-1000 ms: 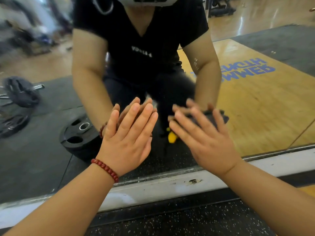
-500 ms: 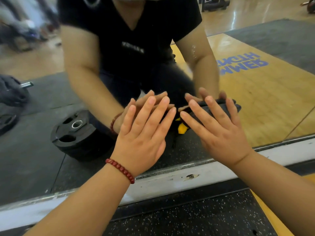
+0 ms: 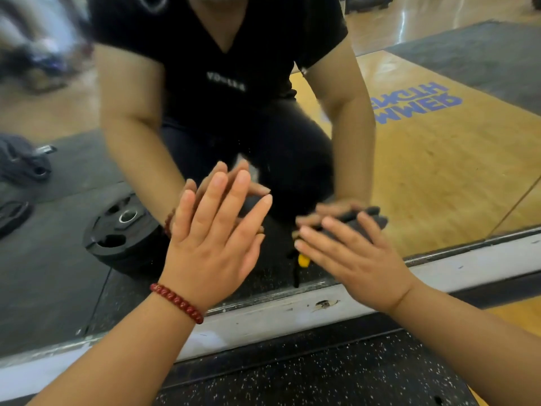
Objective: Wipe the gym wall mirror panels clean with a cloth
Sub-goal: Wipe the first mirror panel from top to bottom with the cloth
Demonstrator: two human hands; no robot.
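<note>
The right hand [image 3: 354, 259] pressed a dark cloth [image 3: 366, 219] flat on the mirror [image 3: 439, 171]; left hand [image 3: 216, 244] was open; firm, overlapping strokes seemed best.

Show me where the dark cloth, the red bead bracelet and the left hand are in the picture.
dark cloth [image 3: 349, 228]: head view, the strip showing between the right hand's fingers.
red bead bracelet [image 3: 175, 301]: head view, middle beads on the wrist.
left hand [image 3: 210, 253]: head view, back of the hand.
</note>
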